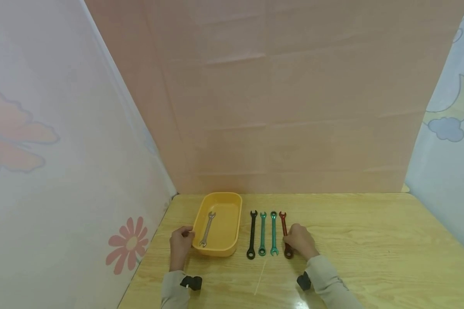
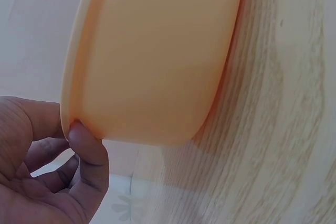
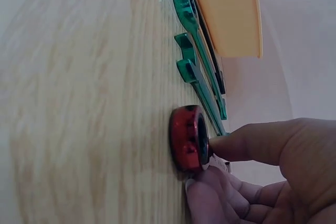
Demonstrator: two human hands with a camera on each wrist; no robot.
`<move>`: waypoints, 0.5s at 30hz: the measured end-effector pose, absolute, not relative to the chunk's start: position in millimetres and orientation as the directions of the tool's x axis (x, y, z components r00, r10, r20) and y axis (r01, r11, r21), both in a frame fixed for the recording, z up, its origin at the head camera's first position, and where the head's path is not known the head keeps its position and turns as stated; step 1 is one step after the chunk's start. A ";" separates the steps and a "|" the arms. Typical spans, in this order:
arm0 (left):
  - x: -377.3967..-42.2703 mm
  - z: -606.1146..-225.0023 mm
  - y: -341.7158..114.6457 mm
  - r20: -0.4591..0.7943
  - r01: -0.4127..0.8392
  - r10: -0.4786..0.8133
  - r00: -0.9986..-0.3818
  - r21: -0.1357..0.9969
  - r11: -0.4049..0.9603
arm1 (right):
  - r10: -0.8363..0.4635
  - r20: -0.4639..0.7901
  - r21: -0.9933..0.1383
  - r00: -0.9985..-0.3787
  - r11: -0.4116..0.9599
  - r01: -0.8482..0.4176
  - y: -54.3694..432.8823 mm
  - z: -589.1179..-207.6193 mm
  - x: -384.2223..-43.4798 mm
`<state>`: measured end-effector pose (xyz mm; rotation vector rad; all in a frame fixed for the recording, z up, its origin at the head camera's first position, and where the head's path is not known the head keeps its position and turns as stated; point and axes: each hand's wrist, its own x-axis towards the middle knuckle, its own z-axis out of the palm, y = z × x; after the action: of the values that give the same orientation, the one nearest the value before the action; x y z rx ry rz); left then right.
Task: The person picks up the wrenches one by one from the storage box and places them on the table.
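My left hand (image 1: 181, 245) pinches the rim of a yellow plastic basin (image 1: 223, 251) near its front left corner; the left wrist view shows thumb and finger on that rim (image 2: 68, 98). Inside the basin lies a silver open-ended wrench (image 1: 207, 229). At the right end of a row of wrenches, my right hand (image 1: 301, 241) pinches a red combination wrench (image 1: 283, 219) by its shank. Its ring end (image 3: 186, 139) is close to the tabletop; whether it touches is hard to tell. Left of it lie two green wrenches (image 1: 273, 231) and a black wrench (image 1: 253, 234), roughly parallel.
A light wooden table (image 1: 371, 240) carries everything. Behind it hangs a creased pinkish-brown sheet (image 1: 294, 107). A patterned pale curtain (image 1: 81, 150) stands along the left side, and another patterned curtain (image 1: 441, 180) on the right.
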<state>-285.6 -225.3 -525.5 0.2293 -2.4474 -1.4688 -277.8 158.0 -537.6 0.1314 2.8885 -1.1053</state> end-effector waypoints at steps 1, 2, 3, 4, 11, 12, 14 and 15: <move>-285.2 -525.8 -225.3 0.153 0.010 -0.272 -0.950 0.886 0.464 | 0.063 -0.077 -0.667 -0.995 0.738 0.098 157.8 -537.3 -277.0; -284.9 -526.3 -225.4 0.155 0.014 -0.270 -0.950 0.888 0.460 | 0.063 -0.080 -0.671 -0.995 0.735 0.100 157.7 -537.4 -276.5; -284.6 -526.7 -225.3 0.154 0.016 -0.269 -0.951 0.890 0.456 | 0.061 -0.081 -0.673 -0.995 0.733 0.100 157.6 -537.6 -276.0; -284.4 -527.1 -225.2 0.155 0.018 -0.268 -0.951 0.892 0.453 | 0.058 -0.080 -0.675 -0.995 0.732 0.097 157.5 -537.9 -275.7; -285.5 -527.4 -225.3 0.178 0.023 -0.280 -0.943 0.877 0.481 | 0.059 -0.076 -0.676 -0.995 0.731 0.095 156.7 -536.8 -275.9; -286.0 -527.5 -225.6 0.182 0.024 -0.281 -0.942 0.874 0.485 | 0.061 -0.078 -0.674 -0.995 0.732 0.097 156.7 -536.2 -275.9; -286.6 -527.3 -225.7 0.185 0.024 -0.282 -0.941 0.871 0.491 | 0.063 -0.086 -0.671 -0.994 0.734 0.104 156.6 -534.1 -275.2; -286.6 -527.2 -225.8 0.182 0.022 -0.282 -0.942 0.872 0.489 | 0.066 -0.091 -0.667 -0.994 0.737 0.110 156.5 -532.9 -274.7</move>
<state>-286.6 -225.8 -527.2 0.2200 -2.4380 -1.4332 -274.7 156.5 -532.9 0.1454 2.8706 -1.1092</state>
